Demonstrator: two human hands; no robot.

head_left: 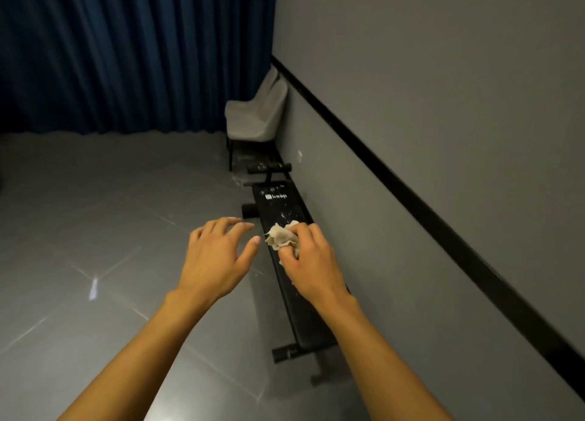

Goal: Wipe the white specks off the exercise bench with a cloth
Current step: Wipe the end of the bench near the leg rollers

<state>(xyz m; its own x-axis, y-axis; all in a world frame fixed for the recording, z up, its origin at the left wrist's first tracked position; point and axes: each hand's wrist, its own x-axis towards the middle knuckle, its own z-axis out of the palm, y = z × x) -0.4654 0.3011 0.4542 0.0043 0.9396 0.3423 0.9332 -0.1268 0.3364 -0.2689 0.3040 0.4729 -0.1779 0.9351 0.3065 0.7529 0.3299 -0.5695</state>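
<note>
The left hand (pixel 215 256) hovers with fingers spread and relaxed, holding nothing, at nine o'clock from the right hand (pixel 304 256). The right hand's curled fingers bunch a beige cloth (pixel 280 237) against the black exercise bench (pixel 302 322). White specks (pixel 286 215) lie just beyond the cloth at twelve o'clock. Farther off, a grey chair (pixel 253 116) stands by the blue curtain (pixel 126 56).
</note>
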